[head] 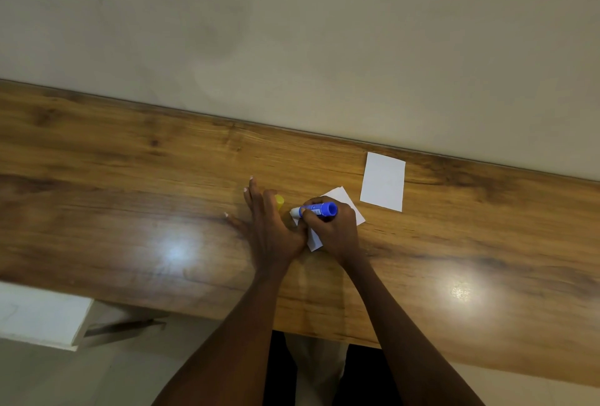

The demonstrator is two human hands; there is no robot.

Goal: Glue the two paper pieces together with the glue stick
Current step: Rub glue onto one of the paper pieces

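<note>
The right hand (332,227) has its grip wrapped tight round the glue stick (316,209), a blue tube lying nearly level with its white end pointing left and its blue end toward the right, held low over the near paper piece (347,204), which sits on the wooden surface (130,178) mostly hidden under that hand. The left hand (269,227) lies flat and spread, holding nothing, its heel just beside or on the paper's left edge; whether it truly pins the sheet I cannot tell. A small yellow thing (280,201), possibly the cap, peeks out behind the left hand's fingers. The second paper piece (383,181) lies apart, up and to the right near the wall edge, untouched. The step appears to be spreading glue on the near sheet. To do it well, the left hand should press the sheet firmly so it cannot drag, and the stick should be tipped so its glue end meets the paper squarely, then run in even strokes out to the edges and corners. Light pressure matters, since thin paper may wrinkle or tear
</note>
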